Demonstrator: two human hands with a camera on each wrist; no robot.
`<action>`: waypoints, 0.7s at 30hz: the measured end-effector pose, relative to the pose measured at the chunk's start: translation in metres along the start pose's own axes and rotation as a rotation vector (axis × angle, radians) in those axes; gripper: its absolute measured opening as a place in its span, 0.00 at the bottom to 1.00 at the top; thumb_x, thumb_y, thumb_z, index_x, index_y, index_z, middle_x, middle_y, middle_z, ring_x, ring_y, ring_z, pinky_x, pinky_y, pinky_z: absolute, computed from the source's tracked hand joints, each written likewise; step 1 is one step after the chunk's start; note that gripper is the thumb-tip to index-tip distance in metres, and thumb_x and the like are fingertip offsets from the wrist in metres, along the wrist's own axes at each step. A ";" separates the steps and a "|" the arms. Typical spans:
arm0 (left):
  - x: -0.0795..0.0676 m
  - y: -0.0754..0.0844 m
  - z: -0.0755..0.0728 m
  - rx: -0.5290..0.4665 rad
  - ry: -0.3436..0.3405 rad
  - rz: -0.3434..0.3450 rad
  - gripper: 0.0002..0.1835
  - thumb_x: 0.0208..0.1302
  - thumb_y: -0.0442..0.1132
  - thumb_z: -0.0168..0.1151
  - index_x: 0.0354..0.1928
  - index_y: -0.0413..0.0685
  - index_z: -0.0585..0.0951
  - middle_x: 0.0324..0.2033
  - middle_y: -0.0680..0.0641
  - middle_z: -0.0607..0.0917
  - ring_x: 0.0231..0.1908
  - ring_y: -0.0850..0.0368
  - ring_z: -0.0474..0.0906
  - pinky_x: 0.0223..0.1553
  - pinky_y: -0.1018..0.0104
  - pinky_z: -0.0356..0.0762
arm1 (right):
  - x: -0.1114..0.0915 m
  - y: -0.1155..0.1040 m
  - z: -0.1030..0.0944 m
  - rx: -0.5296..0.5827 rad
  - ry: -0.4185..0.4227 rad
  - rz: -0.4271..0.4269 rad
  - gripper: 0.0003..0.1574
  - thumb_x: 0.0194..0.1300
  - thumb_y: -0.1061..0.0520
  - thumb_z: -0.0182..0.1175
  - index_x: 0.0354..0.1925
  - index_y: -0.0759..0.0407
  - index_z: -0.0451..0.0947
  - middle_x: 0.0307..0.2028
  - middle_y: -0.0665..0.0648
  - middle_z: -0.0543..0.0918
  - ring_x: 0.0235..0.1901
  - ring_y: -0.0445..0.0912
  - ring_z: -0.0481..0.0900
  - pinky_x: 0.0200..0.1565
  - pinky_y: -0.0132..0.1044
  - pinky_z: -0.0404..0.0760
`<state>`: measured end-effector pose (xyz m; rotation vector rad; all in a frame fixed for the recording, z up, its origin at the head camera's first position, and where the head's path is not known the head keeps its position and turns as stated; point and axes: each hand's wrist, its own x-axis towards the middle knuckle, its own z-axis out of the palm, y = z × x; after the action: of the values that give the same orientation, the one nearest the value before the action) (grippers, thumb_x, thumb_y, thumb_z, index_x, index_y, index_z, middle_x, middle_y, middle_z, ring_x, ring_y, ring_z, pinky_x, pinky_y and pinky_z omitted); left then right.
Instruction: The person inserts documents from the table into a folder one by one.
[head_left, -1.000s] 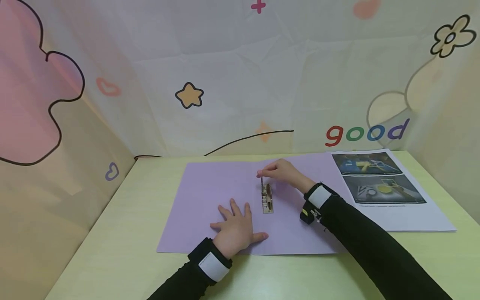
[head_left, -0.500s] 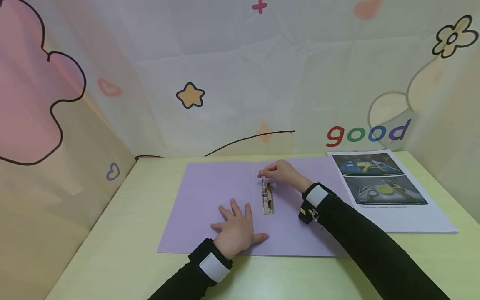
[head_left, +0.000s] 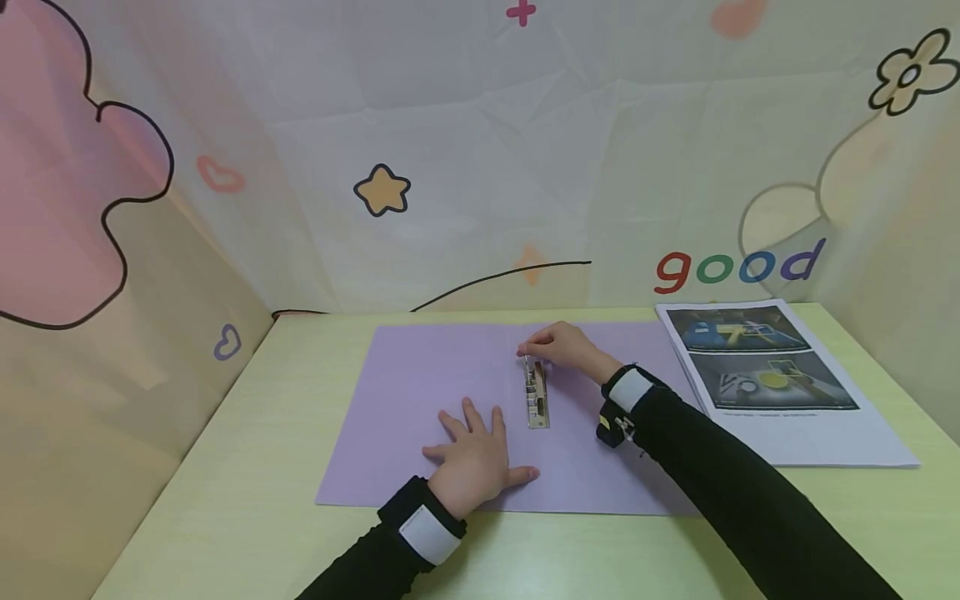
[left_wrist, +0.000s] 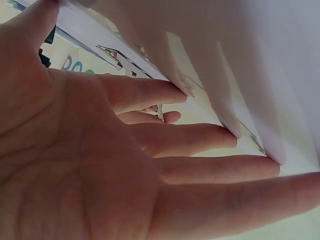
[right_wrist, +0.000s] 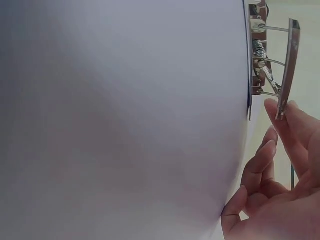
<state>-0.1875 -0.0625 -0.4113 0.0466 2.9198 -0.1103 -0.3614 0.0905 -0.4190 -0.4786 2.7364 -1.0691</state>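
Observation:
A light purple file folder lies opened out on the table. Along its middle runs a metal clip mechanism. My left hand is spread palm down over the folder, left of the clip; the left wrist view has its fingertips against the surface. With thumb and index finger, my right hand pinches the far end of the clip's metal bar. That bar stands raised off the clip base on thin wire prongs, and a coil spring shows beside them. The other right fingers are bent near the folder.
To the right, a stack of white paper with two printed photos adjoins the folder's right side. A patterned cloth backdrop closes off the far and side edges of the pale table.
The clip's bar has come down closer to its base, with my right hand still pinching it. The folder's far right edge has sunk flatter. My left hand has stayed in place.

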 end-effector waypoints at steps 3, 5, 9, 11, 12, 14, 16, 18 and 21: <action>0.000 0.000 0.000 0.001 -0.002 0.002 0.56 0.45 0.79 0.52 0.72 0.52 0.59 0.69 0.31 0.55 0.64 0.23 0.53 0.42 0.28 0.67 | 0.000 -0.001 0.000 -0.004 0.002 0.014 0.18 0.62 0.46 0.62 0.42 0.56 0.86 0.31 0.48 0.83 0.29 0.43 0.71 0.30 0.33 0.67; 0.001 0.000 0.000 -0.001 0.000 0.003 0.56 0.45 0.79 0.52 0.72 0.52 0.59 0.69 0.31 0.55 0.64 0.23 0.53 0.42 0.27 0.67 | 0.000 -0.001 0.000 -0.008 0.003 0.023 0.18 0.62 0.45 0.62 0.42 0.56 0.86 0.29 0.48 0.82 0.29 0.43 0.71 0.30 0.33 0.67; 0.001 0.000 0.001 -0.002 -0.001 -0.005 0.56 0.45 0.79 0.52 0.72 0.53 0.59 0.69 0.32 0.55 0.64 0.23 0.53 0.42 0.28 0.67 | 0.002 0.000 0.002 -0.026 0.006 0.026 0.19 0.62 0.45 0.62 0.42 0.57 0.86 0.27 0.48 0.81 0.28 0.43 0.71 0.29 0.33 0.67; 0.001 0.001 0.001 -0.004 0.001 -0.011 0.56 0.45 0.79 0.53 0.72 0.53 0.59 0.69 0.32 0.55 0.64 0.24 0.53 0.43 0.28 0.67 | 0.002 0.001 0.002 -0.038 0.006 0.028 0.18 0.62 0.45 0.62 0.41 0.56 0.86 0.26 0.48 0.80 0.28 0.43 0.71 0.30 0.33 0.67; 0.001 0.001 0.001 -0.004 0.000 -0.013 0.56 0.45 0.79 0.53 0.72 0.53 0.59 0.69 0.32 0.55 0.64 0.24 0.52 0.43 0.28 0.67 | 0.003 0.001 0.002 -0.047 0.003 0.026 0.18 0.62 0.45 0.62 0.40 0.56 0.86 0.26 0.48 0.79 0.28 0.43 0.70 0.30 0.33 0.67; 0.001 0.001 0.000 -0.007 0.000 -0.013 0.56 0.45 0.79 0.53 0.72 0.53 0.59 0.69 0.32 0.55 0.64 0.24 0.52 0.43 0.28 0.67 | 0.002 0.001 0.002 -0.060 -0.002 0.027 0.19 0.62 0.44 0.61 0.39 0.57 0.86 0.25 0.48 0.78 0.28 0.43 0.70 0.30 0.33 0.66; 0.001 0.001 0.000 -0.010 0.000 -0.012 0.56 0.45 0.79 0.53 0.73 0.53 0.58 0.69 0.32 0.54 0.64 0.24 0.52 0.43 0.28 0.66 | 0.001 -0.001 0.002 -0.071 -0.005 0.031 0.19 0.63 0.44 0.61 0.38 0.57 0.86 0.24 0.48 0.77 0.28 0.43 0.69 0.29 0.33 0.65; 0.001 0.001 0.000 -0.011 -0.002 -0.009 0.56 0.45 0.79 0.53 0.73 0.53 0.58 0.69 0.32 0.54 0.64 0.24 0.52 0.43 0.28 0.66 | 0.001 -0.001 0.002 -0.081 -0.006 0.029 0.19 0.63 0.44 0.61 0.36 0.57 0.86 0.24 0.48 0.77 0.27 0.43 0.68 0.29 0.33 0.65; 0.000 0.000 -0.001 -0.010 -0.005 -0.007 0.56 0.46 0.79 0.52 0.73 0.53 0.58 0.69 0.31 0.54 0.64 0.23 0.52 0.43 0.28 0.67 | 0.000 -0.002 0.003 -0.085 -0.002 0.035 0.19 0.63 0.44 0.61 0.34 0.57 0.86 0.23 0.48 0.76 0.27 0.43 0.68 0.29 0.33 0.65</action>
<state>-0.1877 -0.0620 -0.4104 0.0343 2.9155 -0.0966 -0.3601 0.0877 -0.4197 -0.4414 2.7863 -0.9470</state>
